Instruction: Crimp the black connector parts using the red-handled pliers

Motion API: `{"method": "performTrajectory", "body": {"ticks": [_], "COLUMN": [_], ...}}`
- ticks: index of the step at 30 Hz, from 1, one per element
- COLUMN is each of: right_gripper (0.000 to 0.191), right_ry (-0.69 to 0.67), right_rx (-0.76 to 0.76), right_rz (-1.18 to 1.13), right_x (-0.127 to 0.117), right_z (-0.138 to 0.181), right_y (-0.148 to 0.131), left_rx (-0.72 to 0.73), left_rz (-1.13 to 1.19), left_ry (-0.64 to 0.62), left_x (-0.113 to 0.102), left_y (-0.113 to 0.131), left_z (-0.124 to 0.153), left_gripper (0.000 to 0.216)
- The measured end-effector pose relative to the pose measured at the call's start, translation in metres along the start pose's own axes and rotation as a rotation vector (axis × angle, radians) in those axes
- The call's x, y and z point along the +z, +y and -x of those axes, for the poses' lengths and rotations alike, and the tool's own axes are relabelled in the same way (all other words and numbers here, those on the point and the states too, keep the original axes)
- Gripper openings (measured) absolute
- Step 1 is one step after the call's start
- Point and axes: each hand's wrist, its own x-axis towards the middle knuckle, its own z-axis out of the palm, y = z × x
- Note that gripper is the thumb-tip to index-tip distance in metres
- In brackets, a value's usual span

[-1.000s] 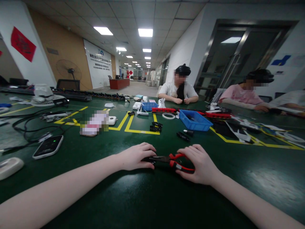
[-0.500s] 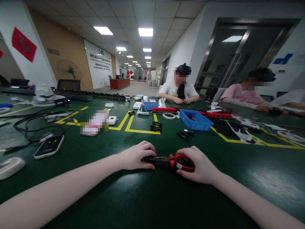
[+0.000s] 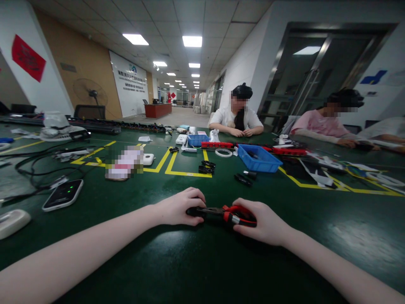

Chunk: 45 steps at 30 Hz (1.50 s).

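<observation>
Red-handled pliers [image 3: 226, 214] gripped by right fingers [image 3: 247, 204], black part [image 3: 193, 211] by left fingers [image 3: 195, 194], blue bin [image 3: 264, 166] holding dark items [image 3: 253, 155]

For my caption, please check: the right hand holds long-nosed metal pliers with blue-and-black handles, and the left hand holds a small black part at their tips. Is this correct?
The colour is wrong: in the head view, the long-nosed metal pliers have red-and-black handles. The right hand does hold them; the left hand holds the small black part.
</observation>
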Motion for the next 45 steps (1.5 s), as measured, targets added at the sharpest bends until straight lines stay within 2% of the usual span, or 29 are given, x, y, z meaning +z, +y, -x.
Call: {"method": "performTrajectory", "body": {"ticks": [12, 18, 22, 29, 34, 40, 45], "right_gripper": [0.035, 0.038, 0.036, 0.053, 0.051, 0.051, 0.048], "right_ry": [-0.022, 0.02, 0.085, 0.234, 0.259, 0.283, 0.272], "right_rx": [0.012, 0.005, -0.032, -0.168, -0.253, -0.277, -0.314], "right_rz": [-0.088, -0.072, -0.01, 0.184, 0.247, 0.287, 0.358], "right_x": [-0.001, 0.001, 0.004, 0.004, 0.004, 0.007, 0.005], "right_z": [-0.001, 0.003, 0.003, 0.003, 0.001, 0.0, 0.001], "right_y": [0.001, 0.0, 0.002, 0.009, 0.011, 0.008, 0.002], "left_rx": [-0.034, -0.066, -0.099, -0.085, -0.05, -0.029, -0.061], "left_rz": [0.017, 0.048, 0.063, 0.056, 0.006, -0.098, -0.155], "left_ry": [-0.014, -0.051, -0.059, -0.059, -0.055, -0.024, -0.047], "left_x": [-0.002, -0.006, -0.007, -0.006, -0.005, -0.004, -0.004], "left_y": [0.006, 0.006, 0.006, 0.004, 0.003, 0.004, 0.004], "left_z": [-0.001, -0.001, -0.001, 0.0, -0.001, -0.002, -0.004], "left_gripper": [0.022, 0.024, 0.026, 0.026, 0.027, 0.03, 0.037]}}
